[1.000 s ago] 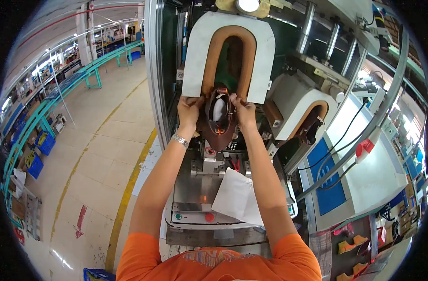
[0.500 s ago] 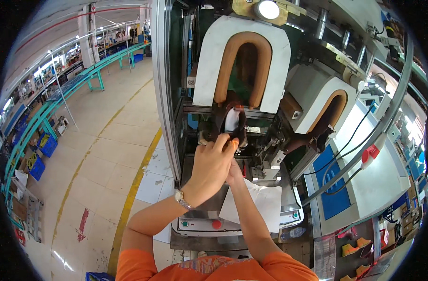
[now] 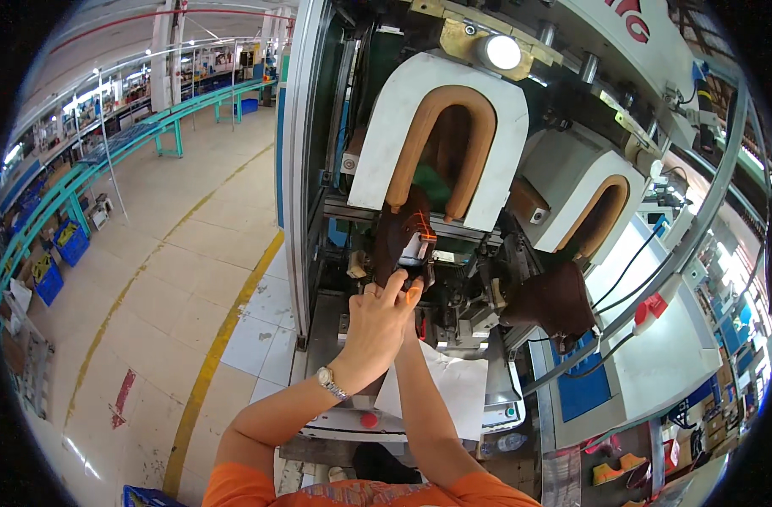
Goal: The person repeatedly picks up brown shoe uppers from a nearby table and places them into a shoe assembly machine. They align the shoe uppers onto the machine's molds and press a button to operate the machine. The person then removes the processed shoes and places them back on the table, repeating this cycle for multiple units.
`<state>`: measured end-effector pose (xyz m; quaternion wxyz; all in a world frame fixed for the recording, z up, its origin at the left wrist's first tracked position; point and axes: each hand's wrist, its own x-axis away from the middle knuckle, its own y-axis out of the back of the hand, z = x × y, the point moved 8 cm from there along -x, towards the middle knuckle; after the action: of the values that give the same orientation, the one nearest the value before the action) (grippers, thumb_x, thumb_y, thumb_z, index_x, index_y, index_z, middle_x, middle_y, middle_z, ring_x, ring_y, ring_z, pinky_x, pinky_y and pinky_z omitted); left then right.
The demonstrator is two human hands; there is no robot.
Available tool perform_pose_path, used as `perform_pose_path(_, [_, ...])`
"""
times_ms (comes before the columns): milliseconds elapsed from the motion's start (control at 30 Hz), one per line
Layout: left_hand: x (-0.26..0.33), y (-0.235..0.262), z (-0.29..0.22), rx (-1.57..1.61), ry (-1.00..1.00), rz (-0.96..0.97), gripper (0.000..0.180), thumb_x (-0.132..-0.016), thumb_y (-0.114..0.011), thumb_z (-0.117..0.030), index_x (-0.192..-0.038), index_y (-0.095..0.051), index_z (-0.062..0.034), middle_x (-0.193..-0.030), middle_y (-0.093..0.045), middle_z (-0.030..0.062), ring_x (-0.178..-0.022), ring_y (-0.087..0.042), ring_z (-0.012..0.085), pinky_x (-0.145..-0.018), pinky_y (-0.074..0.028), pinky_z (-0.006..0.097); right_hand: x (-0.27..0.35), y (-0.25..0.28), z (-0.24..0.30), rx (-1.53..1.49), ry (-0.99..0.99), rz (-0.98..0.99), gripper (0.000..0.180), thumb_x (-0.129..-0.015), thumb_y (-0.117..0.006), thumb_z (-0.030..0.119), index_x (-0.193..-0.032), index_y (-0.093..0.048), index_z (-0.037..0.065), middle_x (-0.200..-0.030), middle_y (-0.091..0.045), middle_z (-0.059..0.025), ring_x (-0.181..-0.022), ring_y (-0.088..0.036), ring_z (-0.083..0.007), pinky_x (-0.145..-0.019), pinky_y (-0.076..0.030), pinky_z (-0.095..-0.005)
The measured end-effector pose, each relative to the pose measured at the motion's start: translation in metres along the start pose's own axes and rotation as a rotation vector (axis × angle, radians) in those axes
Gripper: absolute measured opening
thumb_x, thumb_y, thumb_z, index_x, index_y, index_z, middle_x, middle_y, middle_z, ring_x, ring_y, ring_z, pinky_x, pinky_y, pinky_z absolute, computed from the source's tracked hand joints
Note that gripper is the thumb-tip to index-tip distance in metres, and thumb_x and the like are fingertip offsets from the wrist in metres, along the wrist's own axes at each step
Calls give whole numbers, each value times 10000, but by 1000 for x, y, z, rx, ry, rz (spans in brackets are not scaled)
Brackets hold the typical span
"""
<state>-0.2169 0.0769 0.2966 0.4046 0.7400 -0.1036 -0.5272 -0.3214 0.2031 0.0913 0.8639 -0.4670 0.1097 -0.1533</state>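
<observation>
Head camera: a worker in an orange shirt (image 3: 462,490) reaches forward, right forearm (image 3: 424,406) above a loose white sheet (image 3: 455,384), perhaps laid there as a cover. The left hand (image 3: 376,319), a watch (image 3: 328,380) on its wrist, overlaps the right hand (image 3: 409,331) at the near end of a dark brown shoe (image 3: 392,243), apparently to steady it. The left fingers bend close together toward the shoe; what they pinch, if anything, cannot be told, and the right fingers are mostly hidden. The shoe sits just below the ends of a padded brown arch (image 3: 416,152) on a white block (image 3: 390,139), its curve seemingly made to suit such a shape. Red light lines (image 3: 424,226) cross the shoe, likely as placing marks; a lamp (image 3: 501,52) glows above. At right, a second brown shoe (image 3: 551,300) sits below a matching block (image 3: 575,200). Farther off, a yellow floor line (image 3: 221,355) seems to mark a walkway; beyond are blue crates (image 3: 75,251) and a green-framed conveyor (image 3: 168,128).
</observation>
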Motion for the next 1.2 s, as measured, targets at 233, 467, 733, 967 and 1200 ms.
perform_pose_path(233, [6,-2,7,83,-13,-52,449,-702,-522,-57,-1144,-494,-128,-1146,-422,48,-788,-471,221,-643,-357,352,-13,15,-10,-60,-22,48,225,-909,-379,246,-1007,-494,79,-933,-563,-82,-719,-575,-194,-675,-495,-310])
perform_pose_path(467, [10,-9,17,98,-17,39,507,-638,-564,-9,-1134,-496,-90,-1141,-403,69,-749,-464,194,-658,-369,341,-5,13,10,56,95,-130,122,-890,-442,132,-833,-538,81,-734,-584,-13,-625,-559,-104,-551,-461,-250])
perform_pose_path(733, [8,-15,8,99,-10,41,499,-646,-572,-21,-1136,-493,-75,-1139,-405,76,-729,-457,187,-648,-367,338,-22,52,-3,43,59,-151,150,-888,-440,121,-784,-542,84,-699,-551,-2,-603,-524,-97,-533,-442,-241])
perform_pose_path(967, [6,-8,7,51,-94,71,467,-680,-569,-43,-1138,-489,-84,-1109,-433,79,-795,-465,218,-673,-365,351,-27,56,-7,17,39,-70,177,-901,-389,121,-904,-559,71,-782,-568,-18,-672,-542,-126,-614,-474,-267])
perform_pose_path(1200, [0,7,6,102,-127,-2,453,-685,-571,-72,-1132,-503,-92,-1106,-442,63,-897,-453,223,-752,-335,353,-17,31,1,54,70,-118,209,-897,-404,198,-987,-516,47,-846,-570,-55,-729,-566,-164,-617,-482,-287])
